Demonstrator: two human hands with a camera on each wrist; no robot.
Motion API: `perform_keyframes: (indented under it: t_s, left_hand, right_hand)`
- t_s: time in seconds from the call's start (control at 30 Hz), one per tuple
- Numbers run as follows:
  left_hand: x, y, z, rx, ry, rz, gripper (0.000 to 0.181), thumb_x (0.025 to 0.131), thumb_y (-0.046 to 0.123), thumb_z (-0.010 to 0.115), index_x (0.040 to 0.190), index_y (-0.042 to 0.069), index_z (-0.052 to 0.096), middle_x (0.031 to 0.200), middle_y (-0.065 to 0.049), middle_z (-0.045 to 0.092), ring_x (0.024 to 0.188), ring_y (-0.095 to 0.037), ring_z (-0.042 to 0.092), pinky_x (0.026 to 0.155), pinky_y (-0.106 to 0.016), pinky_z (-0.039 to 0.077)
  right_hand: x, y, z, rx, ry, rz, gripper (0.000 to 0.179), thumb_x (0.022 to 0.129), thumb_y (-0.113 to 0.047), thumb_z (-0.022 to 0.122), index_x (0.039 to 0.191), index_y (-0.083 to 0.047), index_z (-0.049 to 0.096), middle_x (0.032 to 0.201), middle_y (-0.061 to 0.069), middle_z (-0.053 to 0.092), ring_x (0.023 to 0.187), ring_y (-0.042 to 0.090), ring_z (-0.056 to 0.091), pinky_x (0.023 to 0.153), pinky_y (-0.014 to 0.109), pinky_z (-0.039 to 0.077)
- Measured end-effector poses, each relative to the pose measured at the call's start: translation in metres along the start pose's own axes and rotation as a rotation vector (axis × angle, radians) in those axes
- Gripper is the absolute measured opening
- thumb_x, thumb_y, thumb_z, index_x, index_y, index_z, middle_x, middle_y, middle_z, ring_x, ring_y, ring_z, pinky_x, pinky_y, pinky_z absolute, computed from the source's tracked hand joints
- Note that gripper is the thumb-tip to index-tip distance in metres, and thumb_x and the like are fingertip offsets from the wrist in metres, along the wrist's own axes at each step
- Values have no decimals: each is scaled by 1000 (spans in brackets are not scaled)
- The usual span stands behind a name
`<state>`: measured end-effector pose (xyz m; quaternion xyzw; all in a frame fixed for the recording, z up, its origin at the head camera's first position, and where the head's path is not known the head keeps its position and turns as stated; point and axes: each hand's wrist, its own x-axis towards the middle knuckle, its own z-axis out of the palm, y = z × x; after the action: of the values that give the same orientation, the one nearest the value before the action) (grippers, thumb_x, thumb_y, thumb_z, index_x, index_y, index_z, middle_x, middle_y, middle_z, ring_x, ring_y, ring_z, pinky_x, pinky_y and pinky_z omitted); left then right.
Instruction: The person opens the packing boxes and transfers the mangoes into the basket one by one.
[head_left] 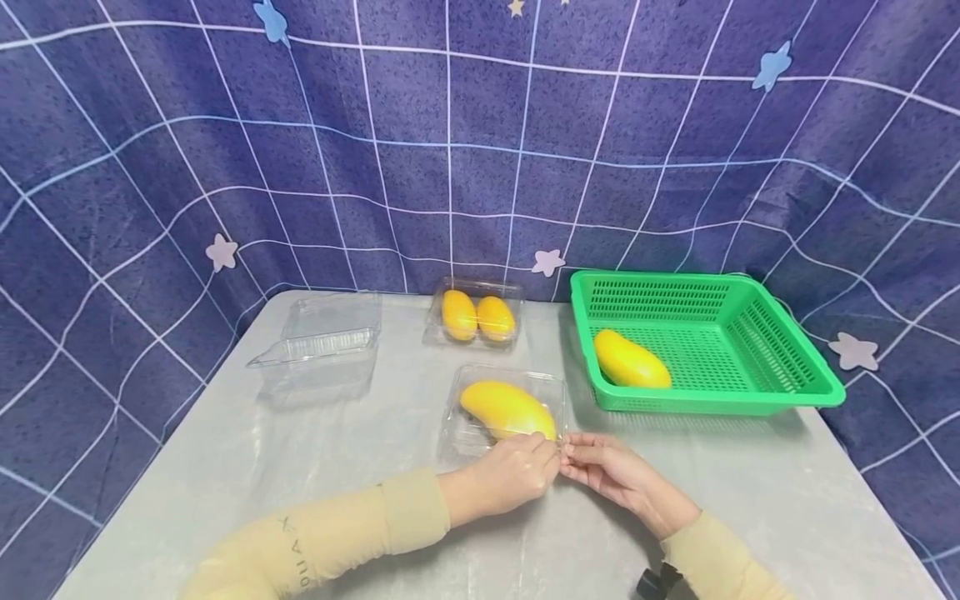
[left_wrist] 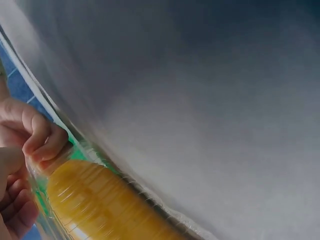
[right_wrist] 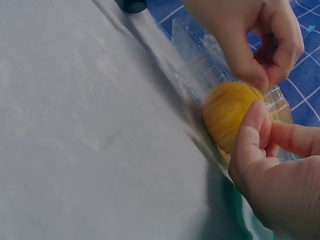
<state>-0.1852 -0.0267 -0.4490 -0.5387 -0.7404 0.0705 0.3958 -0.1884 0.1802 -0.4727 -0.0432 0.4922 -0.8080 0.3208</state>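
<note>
A clear plastic clamshell box [head_left: 459, 446] sits mid-table with one yellow mango [head_left: 506, 408] inside. My left hand [head_left: 519, 473] pinches the box's near right edge, fingers curled in front of the mango. Close beside it, my right hand [head_left: 618, 477] pinches the same corner between thumb and fingers. In the right wrist view, the thumb and fingertips of the right hand [right_wrist: 272, 165] meet at the plastic rim, with the left hand [right_wrist: 260, 45] just above. Ribbed plastic covers the mango [left_wrist: 107, 205] in the left wrist view.
Behind stands a clear box [head_left: 510, 292] holding two mangoes [head_left: 459, 315]. An open clear clamshell [head_left: 318, 367] is at the left. At the right, a green plastic basket [head_left: 712, 404] contains one mango [head_left: 630, 360]. A patterned blue curtain [head_left: 480, 183] hangs behind the table.
</note>
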Motion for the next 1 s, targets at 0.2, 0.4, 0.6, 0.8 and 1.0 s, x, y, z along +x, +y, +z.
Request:
perform_keyframes:
  t_s: [0.2, 0.4, 0.6, 0.8, 1.0]
  left_hand:
    - [-2, -2, -3, -24, -31, -13, 11, 81, 11, 60, 88, 11, 68, 81, 4, 62, 72, -10, 52, 60, -15, 46]
    - [-2, -2, -5, -65, -40, -27, 14, 82, 12, 60, 93, 11, 69, 84, 5, 64, 74, -9, 53, 62, -15, 46]
    - [-1, -2, -4, -70, -82, -44, 19, 89, 11, 52, 98, 10, 69, 86, 4, 64, 76, -9, 53, 64, -16, 47]
    - [4, 0, -8, -15, -138, -27, 16, 87, 15, 57, 98, 10, 69, 86, 4, 63, 75, -9, 52, 60, -15, 45]
    - [5, 1, -6, 37, -102, -15, 14, 87, 15, 56, 93, 10, 67, 82, 2, 61, 71, -11, 50, 55, -17, 43]
  right_hand:
    - [0, 2, -4, 46, -23, 1, 22, 95, 5, 41, 105, -2, 59, 101, 10, 65, 95, 17, 64, 94, 29, 50]
    - [0, 2, -7, 43, -55, 2, 24, 95, 7, 39, 106, -2, 58, 102, 9, 65, 96, 17, 64, 94, 29, 50]
    - [1, 0, -7, 42, -71, 17, 24, 96, 5, 37, 106, -4, 57, 99, 5, 64, 91, 12, 63, 88, 24, 52]
    - [3, 0, -6, 57, -83, 26, 25, 97, 5, 35, 105, -4, 57, 95, 4, 62, 85, 10, 60, 82, 20, 53]
    - [4, 0, -3, 52, -74, -13, 23, 94, 8, 38, 103, -3, 57, 94, 3, 63, 85, 9, 61, 82, 19, 52]
